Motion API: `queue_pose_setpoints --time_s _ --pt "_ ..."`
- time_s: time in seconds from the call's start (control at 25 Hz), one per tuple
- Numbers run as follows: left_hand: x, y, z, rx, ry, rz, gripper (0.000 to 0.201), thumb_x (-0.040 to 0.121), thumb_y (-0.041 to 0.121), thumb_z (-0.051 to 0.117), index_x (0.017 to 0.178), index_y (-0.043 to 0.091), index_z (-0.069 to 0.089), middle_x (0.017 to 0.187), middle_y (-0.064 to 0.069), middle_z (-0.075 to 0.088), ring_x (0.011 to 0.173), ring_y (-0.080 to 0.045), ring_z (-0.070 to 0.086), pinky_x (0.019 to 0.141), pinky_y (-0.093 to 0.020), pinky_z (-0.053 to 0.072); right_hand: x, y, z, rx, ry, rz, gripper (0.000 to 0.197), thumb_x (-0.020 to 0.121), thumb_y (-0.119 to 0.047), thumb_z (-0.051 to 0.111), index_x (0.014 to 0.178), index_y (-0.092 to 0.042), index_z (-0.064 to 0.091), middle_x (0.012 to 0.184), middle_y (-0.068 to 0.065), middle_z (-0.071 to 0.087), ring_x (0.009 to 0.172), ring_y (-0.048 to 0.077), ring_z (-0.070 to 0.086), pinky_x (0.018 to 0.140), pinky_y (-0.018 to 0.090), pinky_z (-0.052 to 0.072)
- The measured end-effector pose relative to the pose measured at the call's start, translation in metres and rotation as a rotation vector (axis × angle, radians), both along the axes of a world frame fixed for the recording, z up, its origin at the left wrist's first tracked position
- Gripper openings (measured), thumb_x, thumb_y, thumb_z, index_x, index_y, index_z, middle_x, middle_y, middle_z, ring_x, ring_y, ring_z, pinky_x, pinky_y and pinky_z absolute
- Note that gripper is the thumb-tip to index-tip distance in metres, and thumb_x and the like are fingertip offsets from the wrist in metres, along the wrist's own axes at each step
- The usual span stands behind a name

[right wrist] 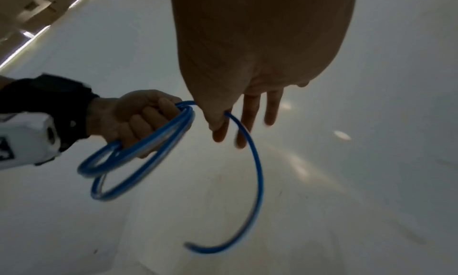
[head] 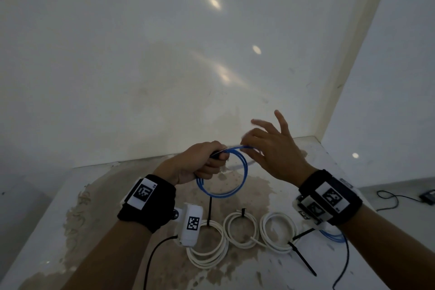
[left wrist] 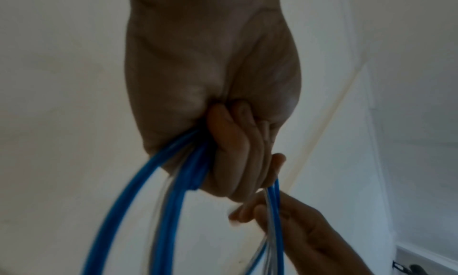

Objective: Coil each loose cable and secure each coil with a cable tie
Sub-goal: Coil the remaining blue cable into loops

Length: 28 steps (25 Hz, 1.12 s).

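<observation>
My left hand (head: 211, 160) grips a small coil of blue cable (head: 243, 172) in its fist, held above the stained white table (head: 47, 231). In the left wrist view the curled fingers (left wrist: 230, 142) close round several blue strands (left wrist: 138, 191). My right hand (head: 249, 145) is just right of the left one and pinches the loose strand between thumb and forefinger, with the other fingers spread. In the right wrist view that strand (right wrist: 257, 171) arcs down from the pinch to a free end, and the coil (right wrist: 138, 155) hangs from the left hand (right wrist: 128, 118).
Three white cable coils (head: 207, 249), (head: 240, 228), (head: 280, 233), each with a black tie, lie on the table near me. Another blue coil (head: 334, 236) shows under my right wrist. A black tie tail (head: 303, 259) sticks out. A white wall stands close behind.
</observation>
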State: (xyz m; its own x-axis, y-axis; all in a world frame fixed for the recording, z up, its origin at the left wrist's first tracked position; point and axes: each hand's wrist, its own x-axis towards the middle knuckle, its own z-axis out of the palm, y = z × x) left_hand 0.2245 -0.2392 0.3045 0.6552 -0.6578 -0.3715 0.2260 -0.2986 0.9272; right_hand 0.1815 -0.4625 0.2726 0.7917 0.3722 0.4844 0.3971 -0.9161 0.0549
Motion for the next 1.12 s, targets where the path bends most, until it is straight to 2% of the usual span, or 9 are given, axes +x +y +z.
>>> queue_pose_setpoints --time_s 0.04,0.12,0.2,0.32,0.48,0.56,0.68,0.88,1.12 --pt "0.0 0.0 0.0 0.004 -0.036 0.011 0.041 0.104 0.026 0.027 0.07 0.014 0.047 0.052 0.004 0.024 0.043 -0.011 0.014 0.04 -0.024 0.016 0.0 0.001 0.002 0.147 0.079 0.062 0.019 0.101 -0.039 0.046 0.095 -0.03 0.061 0.091 -0.01 0.067 0.099 0.013 0.063 0.112 0.053 0.032" --pt "0.001 0.004 -0.002 0.001 -0.094 0.041 0.04 0.105 0.026 0.027 0.076 0.011 0.049 0.053 0.003 0.026 0.043 -0.012 0.019 0.044 -0.024 0.021 0.001 0.003 0.009 0.517 0.327 0.143 0.01 0.101 -0.029 0.053 0.092 -0.026 0.056 0.07 -0.007 0.055 0.064 0.01 0.049 0.079 0.029 0.046" --pt "0.002 0.007 -0.005 -0.07 -0.046 0.032 0.04 0.106 0.028 0.027 0.078 0.011 0.051 0.053 0.004 0.026 0.043 -0.012 0.022 0.046 -0.025 0.023 0.001 0.004 0.015 0.739 0.465 0.134 0.008 0.1 -0.023 0.057 0.092 -0.024 0.056 0.061 -0.009 0.042 0.055 0.008 0.036 0.059 0.021 0.036" --pt "0.004 0.011 -0.008 -0.349 0.171 0.041 0.039 0.104 0.029 0.032 0.077 0.012 0.054 0.051 0.006 0.028 0.037 -0.006 0.022 0.041 -0.023 0.016 0.003 0.006 0.009 0.897 0.556 0.137 0.011 0.102 -0.019 0.052 0.092 -0.021 0.057 0.064 -0.006 0.038 0.055 0.008 0.033 0.058 0.019 0.034" --pt "0.017 0.025 -0.006 -0.716 0.274 0.244 0.036 0.102 0.035 0.034 0.078 0.016 0.053 0.052 0.008 0.029 0.038 -0.005 0.017 0.037 -0.018 0.018 0.001 -0.001 -0.017 1.167 0.605 0.048 0.02 0.105 -0.012 0.039 0.105 -0.018 0.059 0.075 0.0 0.043 0.06 0.016 0.041 0.064 0.032 0.042" --pt "0.021 0.03 -0.009 -0.755 0.235 0.329 0.035 0.103 0.035 0.033 0.08 0.016 0.051 0.054 0.008 0.029 0.038 -0.005 0.022 0.038 -0.018 0.023 -0.005 0.002 -0.03 1.095 0.62 0.012 0.024 0.107 -0.014 0.038 0.112 -0.019 0.061 0.081 0.003 0.052 0.058 0.016 0.051 0.06 0.03 0.05" --pt "0.018 0.022 -0.019 -0.737 0.214 0.406 0.037 0.105 0.033 0.03 0.078 0.016 0.048 0.054 0.007 0.028 0.04 -0.005 0.023 0.039 -0.019 0.025 -0.014 0.025 -0.036 1.053 0.815 -0.008 0.026 0.107 -0.018 0.04 0.117 -0.013 0.062 0.078 0.007 0.064 0.053 0.02 0.06 0.051 0.024 0.052" --pt "0.004 -0.003 -0.035 -0.783 0.165 0.557 0.039 0.104 0.029 0.027 0.069 0.017 0.04 0.05 0.005 0.025 0.043 -0.009 0.023 0.047 -0.024 0.029 -0.021 0.06 -0.029 1.56 1.002 -0.024 0.032 0.107 -0.025 0.042 0.117 -0.006 0.065 0.074 0.009 0.063 0.059 0.022 0.062 0.058 0.033 0.057" --pt "-0.004 -0.013 -0.04 -0.807 0.154 0.724 0.044 0.104 0.039 0.032 0.065 0.019 0.036 0.047 0.006 0.021 0.04 -0.009 0.019 0.044 -0.024 0.022 -0.016 0.074 -0.023 1.941 0.928 -0.074 0.025 0.104 -0.015 0.049 0.118 -0.001 0.064 0.084 0.011 0.06 0.057 0.02 0.066 0.051 0.028 0.057"
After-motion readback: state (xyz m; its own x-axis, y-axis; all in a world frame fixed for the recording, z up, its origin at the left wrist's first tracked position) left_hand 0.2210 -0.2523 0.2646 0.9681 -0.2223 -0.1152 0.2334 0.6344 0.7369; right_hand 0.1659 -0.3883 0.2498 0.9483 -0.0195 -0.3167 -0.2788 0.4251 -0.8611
